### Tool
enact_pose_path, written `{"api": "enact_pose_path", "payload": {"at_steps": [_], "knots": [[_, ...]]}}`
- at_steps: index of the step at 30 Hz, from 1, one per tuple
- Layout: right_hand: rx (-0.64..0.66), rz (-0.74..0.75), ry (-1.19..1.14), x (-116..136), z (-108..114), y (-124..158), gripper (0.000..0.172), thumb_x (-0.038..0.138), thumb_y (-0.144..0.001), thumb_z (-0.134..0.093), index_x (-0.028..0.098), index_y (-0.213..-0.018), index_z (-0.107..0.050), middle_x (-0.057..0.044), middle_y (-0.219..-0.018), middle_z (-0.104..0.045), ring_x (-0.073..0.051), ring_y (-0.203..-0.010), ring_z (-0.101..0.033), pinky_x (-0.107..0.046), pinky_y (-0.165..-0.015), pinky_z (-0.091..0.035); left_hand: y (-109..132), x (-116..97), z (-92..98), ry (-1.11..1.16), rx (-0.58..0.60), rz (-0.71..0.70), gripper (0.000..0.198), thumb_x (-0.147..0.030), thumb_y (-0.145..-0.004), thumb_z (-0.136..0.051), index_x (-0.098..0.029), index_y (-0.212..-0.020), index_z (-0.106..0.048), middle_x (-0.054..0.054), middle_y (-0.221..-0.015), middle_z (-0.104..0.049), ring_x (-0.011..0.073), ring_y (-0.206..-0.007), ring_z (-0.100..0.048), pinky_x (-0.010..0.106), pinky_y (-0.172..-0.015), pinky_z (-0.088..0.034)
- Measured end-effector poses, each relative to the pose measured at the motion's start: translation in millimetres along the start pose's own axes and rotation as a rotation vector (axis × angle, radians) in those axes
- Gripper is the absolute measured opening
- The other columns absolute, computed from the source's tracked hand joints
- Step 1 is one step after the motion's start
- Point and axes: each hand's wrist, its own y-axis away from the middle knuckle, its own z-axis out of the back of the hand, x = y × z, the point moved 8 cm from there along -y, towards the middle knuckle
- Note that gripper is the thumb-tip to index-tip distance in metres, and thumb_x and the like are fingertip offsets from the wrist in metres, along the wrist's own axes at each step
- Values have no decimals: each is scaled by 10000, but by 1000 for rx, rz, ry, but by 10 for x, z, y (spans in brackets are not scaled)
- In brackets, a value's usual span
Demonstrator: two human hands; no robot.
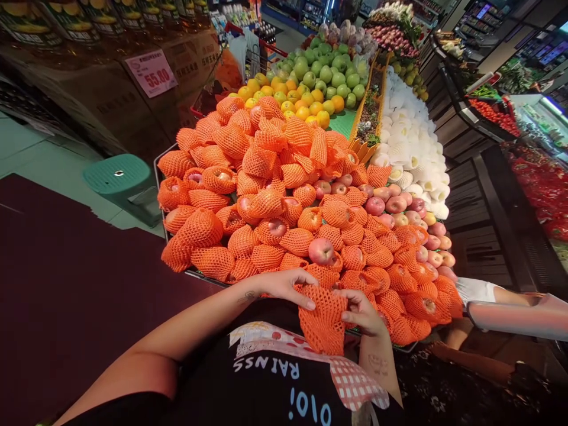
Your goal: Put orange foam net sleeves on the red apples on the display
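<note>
An orange foam net sleeve [323,319] is held close to my chest between both hands. My left hand [288,288] pinches its upper left edge, thumb in front of the mesh. On the other side, the fingers of my right hand [364,313] grip the sleeve's upper right edge. Whether any fruit sits inside it cannot be seen. Just beyond my hands, a bare red apple [321,251] rests on a heap of apples in orange net sleeves [255,242].
Unwrapped apples [397,204] lie right of the heap, beside fruit in white nets [410,142]. Oranges [306,106] and green fruit [326,71] are farther back. A green stool [118,174] stands left. Another person's arm [510,299] reaches in from the right.
</note>
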Motion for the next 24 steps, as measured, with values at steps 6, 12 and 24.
{"api": "enact_pose_path", "payload": {"at_steps": [6, 12, 24], "knots": [[-281, 278, -376, -123, 216, 13, 442, 597, -569, -845, 284, -633, -540, 12, -728, -548, -258, -943, -625, -429, -908, -514, -49, 35, -117, 174, 99, -9, 340, -444, -719, -859, -165, -864, -730, -11, -801, -691, 131, -727, -596, 260, -750, -493], [-364, -44, -370, -494, 132, -89, 635, 854, -705, -571, 312, -1017, -684, -72, -1028, -741, -334, -1039, -667, -544, -967, -508, -160, 105, -153, 138, -13, -5, 368, -492, -733, -842, -154, -806, -716, 6, -766, -691, 135, -700, -602, 260, -710, -487], [-673, 228, 293, 142, 659, -703, 410, 561, -750, -740, 228, -966, -638, -43, -1078, -687, -245, -1067, -595, -433, -1048, -436, -358, 347, 712, 174, -778, -114, 430, -537, -747, -798, -152, -852, -637, -23, -741, -591, 123, -691, -513, 271, -709, -430]]}}
